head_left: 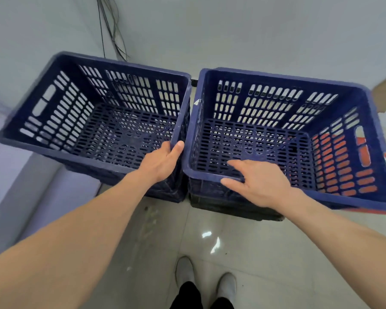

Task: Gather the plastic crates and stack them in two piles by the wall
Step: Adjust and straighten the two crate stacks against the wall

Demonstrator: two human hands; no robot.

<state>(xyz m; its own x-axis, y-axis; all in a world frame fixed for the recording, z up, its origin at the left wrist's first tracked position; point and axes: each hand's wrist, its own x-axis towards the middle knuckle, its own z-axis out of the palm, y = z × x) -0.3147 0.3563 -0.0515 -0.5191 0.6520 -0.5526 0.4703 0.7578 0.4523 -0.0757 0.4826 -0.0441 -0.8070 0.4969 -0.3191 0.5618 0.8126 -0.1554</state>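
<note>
Shoes stand nearest on the pale tiled floor, toes toward the wall. Beyond them both arms reach out. The left hand curls round the near right corner of the left crate, thumb up along the rim, gripping it. The right hand lies open and flat on the near rim of the right crate, fingers spread, gripping nothing. Both crates top piles standing side by side, almost touching, against the far wall. To my eye this is a squaring-up step: nudge the left pile gently from the corner and steady the right, so each top crate seats fully. They are dark blue slotted plastic; something orange shows through the right one's far-right side.
</note>
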